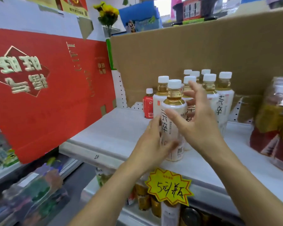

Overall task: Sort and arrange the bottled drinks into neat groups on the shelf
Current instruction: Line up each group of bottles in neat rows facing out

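Several white-labelled tea bottles (222, 101) with white caps stand clustered on the white shelf (118, 128). One more tea bottle (174, 103) stands in front of them near the shelf's front edge. My left hand (151, 144) grips its lower body, thumb across the front. My right hand (198, 123) hovers at its right side with fingers spread, the thumb just in front of the label. A small red-labelled bottle (148, 105) stands alone at the cluster's left.
A brown cardboard sheet (186, 51) backs the shelf. A large red gift box (47, 95) leans at the left. Big wrapped bottles (278, 121) stand at the right. A yellow price tag (170, 187) hangs on the shelf's front edge, with more bottles (144, 199) on the shelf below.
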